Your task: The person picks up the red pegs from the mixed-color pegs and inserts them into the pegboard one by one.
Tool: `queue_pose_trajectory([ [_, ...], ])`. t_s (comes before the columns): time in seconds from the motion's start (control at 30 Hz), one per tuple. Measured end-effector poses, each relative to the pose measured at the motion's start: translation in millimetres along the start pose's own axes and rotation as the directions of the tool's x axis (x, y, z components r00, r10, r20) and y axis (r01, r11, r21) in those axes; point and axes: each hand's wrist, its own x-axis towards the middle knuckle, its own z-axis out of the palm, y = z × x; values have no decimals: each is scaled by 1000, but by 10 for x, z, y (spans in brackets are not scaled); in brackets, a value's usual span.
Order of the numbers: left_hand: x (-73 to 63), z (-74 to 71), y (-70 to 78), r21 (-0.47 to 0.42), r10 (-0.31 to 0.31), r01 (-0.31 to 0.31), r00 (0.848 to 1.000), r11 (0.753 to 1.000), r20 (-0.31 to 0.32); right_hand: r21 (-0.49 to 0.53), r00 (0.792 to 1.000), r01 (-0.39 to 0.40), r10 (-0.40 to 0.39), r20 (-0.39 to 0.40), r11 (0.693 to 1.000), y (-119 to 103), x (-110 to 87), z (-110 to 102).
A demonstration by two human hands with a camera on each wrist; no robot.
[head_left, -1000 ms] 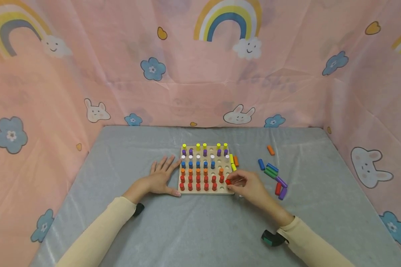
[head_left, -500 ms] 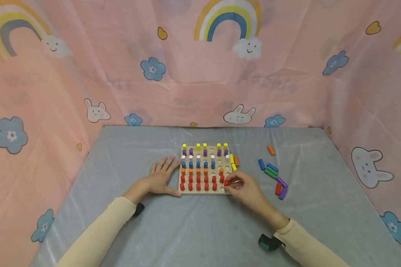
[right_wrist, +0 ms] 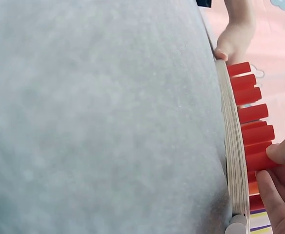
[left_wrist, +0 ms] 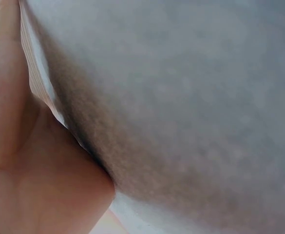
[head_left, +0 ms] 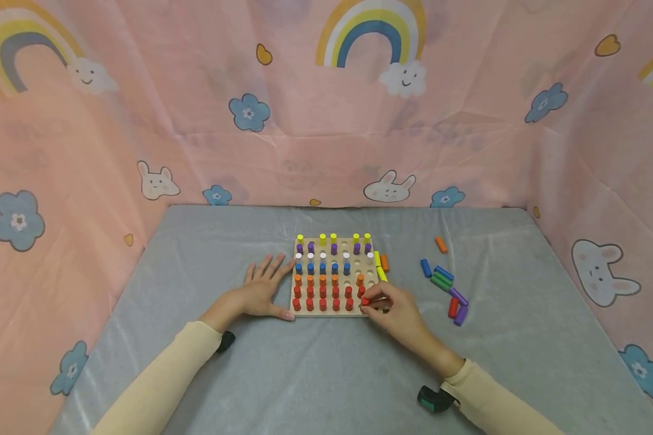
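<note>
A wooden pegboard (head_left: pixel 331 313) lies on the grey cloth, holding rows of red, orange, blue, white, purple and yellow pegs. With spread, straight fingers, my left hand (head_left: pixel 262 293) rests beside its left edge, index finger and thumb touching the board. At the front right corner my right hand (head_left: pixel 399 308) pinches a red peg (head_left: pixel 365 301) between thumb and fingers. The right wrist view has this red peg (right_wrist: pixel 259 158) upright to the board, in line with the front row; whether it sits in a hole is hidden. Only the left palm (left_wrist: pixel 40 180) and cloth fill most of the left wrist view.
Yellow pegs (head_left: pixel 377 260) and an orange peg (head_left: pixel 385 263) lie against the board's right side. Farther right are scattered loose pegs: blue (head_left: pixel 425 267), green (head_left: pixel 441 281), purple (head_left: pixel 461 315), red (head_left: pixel 453 307) and orange (head_left: pixel 441 244). A white peg (right_wrist: pixel 237 225) lies by the board's front edge.
My right hand has moved a little left with the red peg, from the board's right edge to the front row's right end. The left hand has stayed still.
</note>
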Motion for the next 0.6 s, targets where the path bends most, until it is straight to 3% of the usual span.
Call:
queue_pose_trajectory([
  [0.2,-7,0,6,-10,-2,2,1000,1000,-3,15,1000,14,-14,-11,1000,251,-14,43],
  [0.6,-4,-6,-8,-19,9,-9,1000,1000,-6,-21,1000,14,-15,-21,1000,279,-38,89],
])
